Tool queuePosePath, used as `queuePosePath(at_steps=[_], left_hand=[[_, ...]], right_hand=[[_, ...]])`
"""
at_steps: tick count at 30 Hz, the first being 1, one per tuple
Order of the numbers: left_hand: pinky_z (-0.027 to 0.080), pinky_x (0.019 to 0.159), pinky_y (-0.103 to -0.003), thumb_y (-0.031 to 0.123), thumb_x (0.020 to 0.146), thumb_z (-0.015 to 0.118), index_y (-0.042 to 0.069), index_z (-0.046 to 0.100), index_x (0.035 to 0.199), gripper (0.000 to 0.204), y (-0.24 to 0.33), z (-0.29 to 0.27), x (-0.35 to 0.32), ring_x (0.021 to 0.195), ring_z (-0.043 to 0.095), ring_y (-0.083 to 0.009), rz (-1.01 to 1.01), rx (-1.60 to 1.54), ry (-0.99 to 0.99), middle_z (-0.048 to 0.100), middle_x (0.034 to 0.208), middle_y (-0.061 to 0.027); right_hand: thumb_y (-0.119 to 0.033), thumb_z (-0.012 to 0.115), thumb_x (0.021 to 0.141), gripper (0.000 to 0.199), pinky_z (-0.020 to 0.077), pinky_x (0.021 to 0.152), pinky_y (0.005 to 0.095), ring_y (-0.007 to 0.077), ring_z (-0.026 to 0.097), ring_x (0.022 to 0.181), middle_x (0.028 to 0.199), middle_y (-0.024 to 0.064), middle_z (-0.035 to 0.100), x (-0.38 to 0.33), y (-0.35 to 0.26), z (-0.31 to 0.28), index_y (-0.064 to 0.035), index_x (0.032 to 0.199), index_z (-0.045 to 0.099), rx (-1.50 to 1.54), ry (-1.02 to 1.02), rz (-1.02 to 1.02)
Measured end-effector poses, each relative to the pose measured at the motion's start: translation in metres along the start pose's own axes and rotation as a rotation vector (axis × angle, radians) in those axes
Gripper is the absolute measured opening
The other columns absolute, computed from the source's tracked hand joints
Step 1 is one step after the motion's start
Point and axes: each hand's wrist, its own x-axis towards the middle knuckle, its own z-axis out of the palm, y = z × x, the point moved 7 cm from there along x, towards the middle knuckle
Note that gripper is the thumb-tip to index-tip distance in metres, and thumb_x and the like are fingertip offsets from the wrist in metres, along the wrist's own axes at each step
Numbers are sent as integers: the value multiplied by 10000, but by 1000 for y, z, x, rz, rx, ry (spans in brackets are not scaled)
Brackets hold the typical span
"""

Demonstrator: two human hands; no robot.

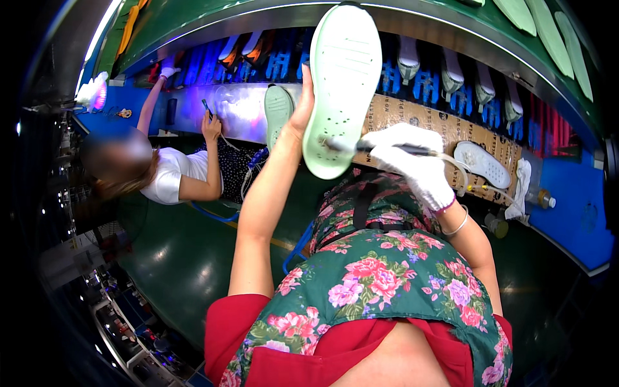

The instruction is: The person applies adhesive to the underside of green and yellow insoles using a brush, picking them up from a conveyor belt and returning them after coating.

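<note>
My bare left hand [302, 100] is closed on the left edge of a pale green shoe sole [343, 71], held up with its toe pointing away; most of the fingers are hidden behind it. In a white glove, my right hand [412, 158] grips a dark-handled brush [396, 148]. Blurred bristles meet the lower part of the sole, among its small holes. A pale thin hose [463, 169] curves from the brush's back end. Just left of my left hand, a second green sole [278, 111] rests at the bench edge.
Cardboard [425, 116] covers the bench, with a white sole [482, 162] and a white rag [520, 184] at the right. Shoe parts stand along a rack behind. Above runs a green shelf [445, 16] with more soles. At left, a co-worker [187, 174] sits holding a small tool.
</note>
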Motion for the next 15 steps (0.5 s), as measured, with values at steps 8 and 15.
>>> queuePosePath(at_steps=[8,15], left_hand=[[473,1066,-437,462,1054,371,34,396,1463,592,-56,-1,-24,1251,562,-272,95,52,358,533,1403,-144],[454,1070,-552,456,989,501,64,403,1464,625,-74,-7,-53,1307,497,-346,-51,-29,151,465,1462,-166]], right_hand=[[-56,772,806,175,558,787,292,173,708,861,955,91,748,17,-32,-28,-38,980,769,-457,137,-436],[-87,764,808,125,562,753,318,213,709,815,896,94,740,2,-22,-10,-76,933,763,-482,-15,-391]])
